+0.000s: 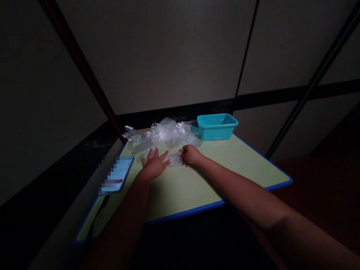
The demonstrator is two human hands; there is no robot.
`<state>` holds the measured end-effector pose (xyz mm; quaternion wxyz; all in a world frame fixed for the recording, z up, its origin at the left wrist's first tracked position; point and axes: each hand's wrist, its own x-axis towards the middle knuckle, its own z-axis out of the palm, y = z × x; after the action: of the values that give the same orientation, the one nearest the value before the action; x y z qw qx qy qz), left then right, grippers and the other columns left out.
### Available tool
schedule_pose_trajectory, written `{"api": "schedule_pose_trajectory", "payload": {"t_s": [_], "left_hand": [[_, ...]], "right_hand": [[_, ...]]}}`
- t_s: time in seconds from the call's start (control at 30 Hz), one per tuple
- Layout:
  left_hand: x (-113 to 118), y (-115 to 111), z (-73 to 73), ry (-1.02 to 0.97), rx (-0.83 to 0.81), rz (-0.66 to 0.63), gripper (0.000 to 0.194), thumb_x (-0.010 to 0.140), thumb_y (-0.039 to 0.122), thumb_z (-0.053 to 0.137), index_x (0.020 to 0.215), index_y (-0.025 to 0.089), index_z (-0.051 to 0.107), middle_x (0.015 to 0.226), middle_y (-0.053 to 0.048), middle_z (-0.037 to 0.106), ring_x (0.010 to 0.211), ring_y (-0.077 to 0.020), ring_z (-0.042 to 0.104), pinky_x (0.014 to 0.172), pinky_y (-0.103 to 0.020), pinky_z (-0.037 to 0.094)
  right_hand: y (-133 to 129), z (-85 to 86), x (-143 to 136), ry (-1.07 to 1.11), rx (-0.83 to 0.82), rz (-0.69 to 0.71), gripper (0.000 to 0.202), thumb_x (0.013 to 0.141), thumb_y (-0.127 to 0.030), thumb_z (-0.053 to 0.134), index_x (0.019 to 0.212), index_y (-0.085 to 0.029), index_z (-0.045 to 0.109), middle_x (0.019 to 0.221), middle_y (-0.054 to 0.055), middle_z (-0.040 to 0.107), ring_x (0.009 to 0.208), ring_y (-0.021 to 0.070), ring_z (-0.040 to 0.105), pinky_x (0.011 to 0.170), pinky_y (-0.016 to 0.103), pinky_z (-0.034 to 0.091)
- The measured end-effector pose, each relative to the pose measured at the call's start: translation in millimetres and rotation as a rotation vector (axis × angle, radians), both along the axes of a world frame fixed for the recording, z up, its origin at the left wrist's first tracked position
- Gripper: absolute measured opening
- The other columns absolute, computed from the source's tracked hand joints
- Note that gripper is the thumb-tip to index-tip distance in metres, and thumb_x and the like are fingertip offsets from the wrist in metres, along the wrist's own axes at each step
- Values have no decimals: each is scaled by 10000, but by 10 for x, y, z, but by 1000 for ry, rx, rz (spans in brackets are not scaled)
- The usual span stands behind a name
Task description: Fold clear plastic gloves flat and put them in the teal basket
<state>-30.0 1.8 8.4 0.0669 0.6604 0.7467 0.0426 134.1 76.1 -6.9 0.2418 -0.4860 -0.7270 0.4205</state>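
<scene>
A small translucent plastic piece, perhaps a little bag, lies on the table between my hands. My right hand pinches its right end with curled fingers. With fingers spread, my left hand rests at the left of the piece, its thumb close to the near left edge. Just beyond both hands sits a crumpled heap of clear plastic bags, and part of it reaches toward my left fingertips. The exact shape of the small piece is hard to make out in the dim light.
A turquoise plastic basket stands at the table's back right. A phone with a lit screen lies at the left edge, a dark cord near it. The pale table has blue edging, and panelled doors rise behind it.
</scene>
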Motion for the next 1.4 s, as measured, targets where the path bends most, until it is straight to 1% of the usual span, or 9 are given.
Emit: {"api": "schedule_pose_trajectory", "payload": {"t_s": [0.17, 0.3, 0.53, 0.67, 0.83, 0.97, 1.07, 1.23, 1.4], "left_hand": [[1, 71, 0, -40, 207, 53, 516, 889, 462, 333, 1342, 247, 452, 1456, -95, 350, 1383, -297, 158, 1065, -534, 196], [-5, 135, -46, -57, 359, -75, 462, 868, 379, 400, 1251, 163, 545, 1325, -85, 523, 1289, -223, 369, 1110, -362, 204], [27, 179, -93, -163, 373, -109, 289, 841, 368, 456, 944, 206, 673, 1186, -53, 616, 1276, -202, 382, 1105, -354, 216], [2, 211, -90, -349, 428, -114, 206, 804, 336, 505, 781, 198, 656, 1023, -47, 665, 1160, -200, 500, 1055, -323, 294], [-17, 215, -89, -788, 504, 22, 269, 733, 411, 588, 840, 166, 623, 923, -61, 681, 922, -211, 618, 876, -333, 442], [56, 161, -52, -1239, 373, 2, 387, 648, 463, 684, 840, 132, 629, 862, -87, 702, 857, -230, 645, 823, -340, 466], [116, 104, -2, -1459, 217, 5, 347, 646, 417, 720, 819, 124, 650, 839, -94, 710, 870, -238, 651, 828, -346, 473], [141, 46, 68, -1612, 96, 85, 82, 765, 180, 619, 826, 135, 650, 872, -97, 712, 928, -221, 649, 851, -328, 484], [132, 56, 85, -1692, 93, 121, 169, 775, 39, 542, 877, 141, 630, 891, -77, 711, 897, -193, 664, 860, -316, 496]], "right_hand": [[-7, -1, 21, 135, -70, -3, 142, 803, -80, 524, 718, -181, 470, 332, -72, 446, 302, 105, 497, 320, 159, 369], [-37, 42, 45, 222, -86, 18, 149, 790, -85, 535, 688, -175, 475, 317, -95, 417, 262, 69, 422, 294, 136, 317], [2, 40, 75, 387, -91, 121, 102, 727, -78, 551, 674, -156, 513, 416, -101, 458, 268, 42, 342, 273, 152, 299], [35, 11, 81, 440, -67, 131, 79, 716, -96, 557, 689, -159, 518, 434, -106, 433, 304, 41, 355, 308, 152, 350], [24, 53, 85, 502, -23, 91, 67, 710, -119, 560, 691, -164, 514, 426, -99, 441, 309, 52, 380, 313, 158, 335], [3, 104, 92, 550, -26, 77, 86, 720, -187, 567, 677, -181, 493, 365, -100, 423, 285, 71, 376, 294, 166, 292], [-2, 120, 91, 582, -45, 69, 85, 710, -212, 574, 685, -184, 498, 350, -101, 421, 278, 74, 364, 291, 171, 294], [-10, 122, 80, 633, -64, 67, 101, 676, -224, 606, 691, -178, 518, 376, -95, 447, 292, 70, 388, 307, 171, 320], [-28, 134, 73, 643, -72, 74, 99, 678, -218, 602, 692, -176, 513, 385, -83, 474, 313, 75, 433, 323, 162, 322]]}}
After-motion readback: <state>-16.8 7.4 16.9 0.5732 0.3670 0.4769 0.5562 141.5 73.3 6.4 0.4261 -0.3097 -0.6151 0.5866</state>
